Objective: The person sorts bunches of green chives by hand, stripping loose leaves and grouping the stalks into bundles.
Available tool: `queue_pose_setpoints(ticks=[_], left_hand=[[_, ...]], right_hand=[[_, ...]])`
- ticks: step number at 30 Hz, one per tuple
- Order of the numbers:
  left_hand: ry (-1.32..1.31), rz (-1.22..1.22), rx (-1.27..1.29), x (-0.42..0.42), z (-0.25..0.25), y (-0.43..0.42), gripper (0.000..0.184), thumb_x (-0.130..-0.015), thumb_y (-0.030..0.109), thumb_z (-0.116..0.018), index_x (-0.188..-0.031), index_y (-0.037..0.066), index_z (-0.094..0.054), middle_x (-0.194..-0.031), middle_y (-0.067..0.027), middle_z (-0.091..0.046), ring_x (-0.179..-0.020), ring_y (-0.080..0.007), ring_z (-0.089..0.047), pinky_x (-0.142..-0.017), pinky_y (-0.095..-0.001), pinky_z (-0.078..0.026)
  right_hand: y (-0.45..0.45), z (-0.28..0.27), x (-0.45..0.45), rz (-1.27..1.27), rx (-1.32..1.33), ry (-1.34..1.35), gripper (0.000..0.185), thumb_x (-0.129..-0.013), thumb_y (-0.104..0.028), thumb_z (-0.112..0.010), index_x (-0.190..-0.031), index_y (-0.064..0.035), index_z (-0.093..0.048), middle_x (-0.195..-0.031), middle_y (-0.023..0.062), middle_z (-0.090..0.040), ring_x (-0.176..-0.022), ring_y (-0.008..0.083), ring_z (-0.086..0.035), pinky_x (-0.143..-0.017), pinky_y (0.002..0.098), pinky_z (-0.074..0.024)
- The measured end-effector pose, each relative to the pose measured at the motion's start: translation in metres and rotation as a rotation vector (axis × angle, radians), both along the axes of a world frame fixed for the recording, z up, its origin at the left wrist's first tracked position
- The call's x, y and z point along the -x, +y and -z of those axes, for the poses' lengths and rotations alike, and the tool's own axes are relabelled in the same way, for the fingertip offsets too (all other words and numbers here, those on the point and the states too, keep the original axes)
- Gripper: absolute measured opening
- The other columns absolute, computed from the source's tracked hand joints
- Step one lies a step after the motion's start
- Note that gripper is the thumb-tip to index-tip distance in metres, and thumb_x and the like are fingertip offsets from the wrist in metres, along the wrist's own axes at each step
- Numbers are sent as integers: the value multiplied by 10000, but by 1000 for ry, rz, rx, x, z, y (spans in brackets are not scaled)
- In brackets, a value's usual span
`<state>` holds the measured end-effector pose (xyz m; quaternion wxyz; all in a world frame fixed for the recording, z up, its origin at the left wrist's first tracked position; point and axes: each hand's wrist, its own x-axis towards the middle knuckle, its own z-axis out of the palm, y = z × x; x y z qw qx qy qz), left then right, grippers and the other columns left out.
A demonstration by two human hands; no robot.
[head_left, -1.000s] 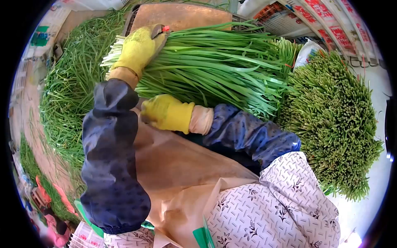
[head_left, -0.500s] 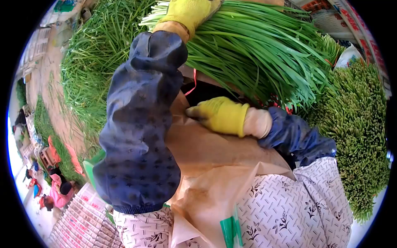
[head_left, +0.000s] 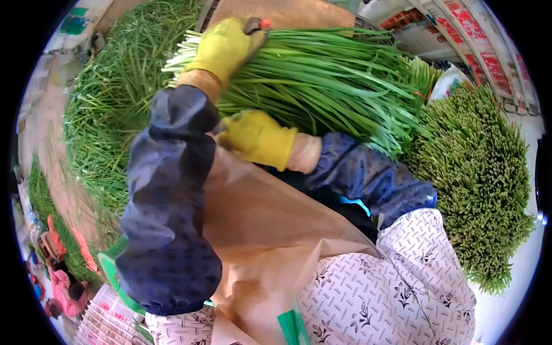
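Note:
A thick bundle of long green leafy stalks (head_left: 328, 75) lies across the middle, its pale cut ends at the left. My left hand (head_left: 227, 49), in a yellow glove, is closed around the bundle near those pale ends. A small red piece (head_left: 265, 23) shows at its fingertips. Just below the bundle, close to my apron (head_left: 259, 201), is my right hand (head_left: 259, 138), also gloved in yellow. Its fingers are curled together, and what they hold, if anything, is hidden.
Loose green stalks (head_left: 109, 109) are heaped at the left. Upright tied bundles (head_left: 471, 184) stand at the right beside a white bag (head_left: 448, 83). A brown board (head_left: 287, 14) lies behind the stalks. A person in pink (head_left: 66, 293) is at the lower left.
Compared with half a second ago, the whole view has shifted, showing more of the board. My right hand has come up nearer to the bundle. My left hand stays on it.

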<state>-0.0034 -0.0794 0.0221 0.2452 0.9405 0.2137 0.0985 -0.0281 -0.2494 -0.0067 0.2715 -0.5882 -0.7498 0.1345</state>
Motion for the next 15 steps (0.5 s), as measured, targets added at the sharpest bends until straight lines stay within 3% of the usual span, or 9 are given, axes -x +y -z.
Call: queue_pose_setpoints(ticks=[1,2,4,6,7,11,15], left_hand=[[-8,-7,38,3,-1,-1,437,-846,460,-594,-1046,80,-673,-970,-213,-667,-945,-386,-631,-836,-444,-489],[-16,-18,74,6,-4,-4,457,-818,497,-589,-1001,90,-689,-937,-203,-674,-917,-391,-637,-833,-471,-489],[66,-110,121,17,-17,-23,442,-816,473,-593,-971,70,-691,-927,-220,-668,-917,-402,-632,-828,-462,-496],[103,-127,137,29,-27,-33,430,-814,456,-599,-949,57,-685,-921,-226,-665,-905,-412,-629,-814,-468,-497],[93,-137,129,28,-24,-31,430,-814,456,-599,-949,57,-685,-921,-226,-665,-905,-412,-629,-814,-468,-497],[186,-146,200,27,-19,-29,401,-814,428,-597,-977,73,-688,-946,-221,-665,-911,-412,-624,-811,-469,-493],[180,-180,248,29,-31,-33,413,-811,402,-599,-1028,63,-690,-1004,-238,-656,-981,-395,-616,-871,-446,-477]], right_hand=[[-3,-1,-4,112,-86,308,136,-751,-182,-637,-815,-65,-668,-787,138,-634,-776,308,-625,-659,406,-490],[-9,-10,-4,191,-53,673,165,-808,-108,-657,-967,-64,-668,-822,83,-651,-694,202,-589,-613,295,-456],[-21,-64,-6,521,318,1315,185,-823,-60,-649,-1005,-27,-654,-801,62,-650,-617,131,-548,-557,238,-429],[-31,-66,-3,579,321,1664,208,-812,-53,-637,-1016,-14,-653,-782,54,-631,-622,109,-539,-558,247,-432],[-35,-78,-3,564,328,1639,300,-824,-33,-622,-1121,1,-607,-798,49,-623,-603,79,-520,-535,197,-406],[-38,-83,-9,608,220,1703,486,-816,-15,-624,-1290,-30,-514,-808,25,-617,-590,60,-502,-525,189,-407],[-35,-91,-5,651,81,1521,514,-822,-13,-619,-1319,-64,-499,-801,15,-605,-592,51,-486,-529,191,-409]])
